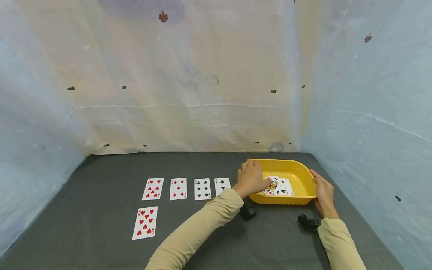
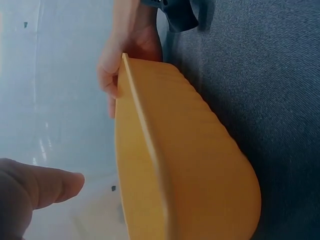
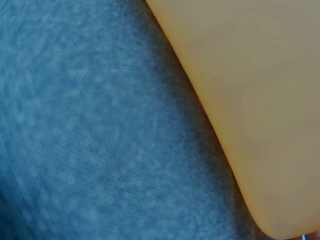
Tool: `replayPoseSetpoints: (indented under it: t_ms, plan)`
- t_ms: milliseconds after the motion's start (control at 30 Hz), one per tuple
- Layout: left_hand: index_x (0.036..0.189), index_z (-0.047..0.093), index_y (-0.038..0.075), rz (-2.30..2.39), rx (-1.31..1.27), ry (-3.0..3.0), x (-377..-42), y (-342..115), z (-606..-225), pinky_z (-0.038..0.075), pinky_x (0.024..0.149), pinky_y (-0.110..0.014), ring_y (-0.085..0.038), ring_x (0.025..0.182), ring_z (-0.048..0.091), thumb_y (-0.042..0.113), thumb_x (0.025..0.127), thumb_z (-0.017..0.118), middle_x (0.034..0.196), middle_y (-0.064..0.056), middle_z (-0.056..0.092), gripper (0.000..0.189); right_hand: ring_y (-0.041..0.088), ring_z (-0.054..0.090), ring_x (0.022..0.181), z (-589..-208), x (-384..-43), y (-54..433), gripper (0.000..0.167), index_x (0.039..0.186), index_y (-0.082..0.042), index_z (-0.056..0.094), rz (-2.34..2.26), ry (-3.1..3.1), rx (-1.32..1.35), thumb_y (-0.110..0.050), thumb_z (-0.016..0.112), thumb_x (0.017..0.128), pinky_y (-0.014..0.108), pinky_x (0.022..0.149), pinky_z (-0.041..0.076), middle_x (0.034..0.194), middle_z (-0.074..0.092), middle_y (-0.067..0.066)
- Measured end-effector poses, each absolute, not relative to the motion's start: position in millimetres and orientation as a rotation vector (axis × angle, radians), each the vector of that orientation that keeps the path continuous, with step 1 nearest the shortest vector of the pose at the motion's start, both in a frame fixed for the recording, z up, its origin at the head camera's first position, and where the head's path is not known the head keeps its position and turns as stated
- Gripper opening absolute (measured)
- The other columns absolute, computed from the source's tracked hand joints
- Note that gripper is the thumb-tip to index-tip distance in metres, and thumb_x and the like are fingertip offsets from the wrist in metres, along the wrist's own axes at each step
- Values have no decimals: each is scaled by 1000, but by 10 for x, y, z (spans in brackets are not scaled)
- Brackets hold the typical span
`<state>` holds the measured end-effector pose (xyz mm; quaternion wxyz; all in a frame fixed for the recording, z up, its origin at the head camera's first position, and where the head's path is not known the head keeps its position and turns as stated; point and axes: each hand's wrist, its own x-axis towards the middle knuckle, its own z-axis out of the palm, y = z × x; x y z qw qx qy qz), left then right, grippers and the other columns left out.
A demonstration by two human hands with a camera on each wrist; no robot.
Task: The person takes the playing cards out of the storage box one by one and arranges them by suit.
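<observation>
Head view: yellow tray (image 1: 300, 182) stands on the dark grey table (image 1: 101, 225), toward the table's 2 o'clock. Inside, face-up loose cards (image 1: 283, 189) lie overlapped toward the tray's 7 o'clock; a face card and a black-suited card show, and their count cannot be told.

Right hand (image 1: 325, 193) grips the tray's end at 3 o'clock; the left wrist view confirms fingers around that end. Left hand (image 1: 252, 179) is over the 9 o'clock end, its thumb straight and clear of the rim. Nothing is seen in its hold; its fingers are only partly visible.

Outward at 9 o'clock, a row of four face-up cards lies spaced apart: three of clubs (image 1: 222, 184), partly covered by the left sleeve (image 1: 199, 228), then six of spades (image 1: 202, 189), five of diamonds (image 1: 178, 189) and seven of hearts (image 1: 153, 189). Eight of hearts (image 1: 144, 223) lies singly, just beyond the row's near side, at the seven's 6 o'clock.

Progress, as judged: five cards are set out on the table, one starting a second row; those in the tray are not yet laid out.

Backdrop sheet (image 1: 202, 75) hangs at 12 o'clock.
</observation>
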<state>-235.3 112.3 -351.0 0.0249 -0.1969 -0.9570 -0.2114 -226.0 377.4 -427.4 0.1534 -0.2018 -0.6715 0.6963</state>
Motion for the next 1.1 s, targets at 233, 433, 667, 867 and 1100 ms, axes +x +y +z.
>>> replayPoseSetpoints:
  t_ms: [233, 433, 667, 867, 1100]
  plan:
    - [103, 51, 9, -726, -545, -2990, -2384, 1275, -3605, 36, 69, -30, -22, 90, 42, 47, 85, 69, 102, -8, 44, 46, 18, 33, 138, -4283, -2250, 3756, 44, 147, -9, 41, 1975, -1947, -578, -20, 37, 104, 21, 96, 40, 153, 33, 5]
    - [99, 47, 12, -765, -564, -2985, -2369, 1374, -3689, 33, 63, -27, -19, 81, 36, 45, 82, 73, 92, -3, 36, 46, 18, 31, 139, -4297, -2265, 3766, 44, 147, -9, 40, 1955, -1964, -589, -20, 36, 104, 30, 105, 33, 154, 32, 5]
    - [97, 47, 14, -778, -515, -3003, -2405, 1470, -3732, 33, 65, -29, -19, 82, 36, 44, 82, 74, 91, -1, 36, 43, 18, 31, 139, -4276, -2276, 3772, 45, 147, -9, 40, 1942, -1963, -596, -20, 35, 104, 32, 106, 32, 153, 33, 5]
    - [100, 50, 13, -859, -470, -2998, -2428, 1524, -3809, 35, 70, -31, -20, 86, 38, 36, 80, 78, 92, -2, 40, 41, 17, 30, 139, -4266, -2256, 3762, 45, 147, -9, 40, 1958, -1968, -594, -19, 35, 104, 29, 104, 33, 153, 32, 4]
    - [99, 51, 12, -805, -441, -3010, -2454, 1629, -3857, 39, 73, -33, -24, 90, 44, 34, 78, 80, 96, -5, 43, 43, 16, 32, 139, -4247, -2265, 3766, 45, 146, -9, 41, 1956, -1949, -611, -18, 37, 103, 28, 104, 33, 152, 35, 3]
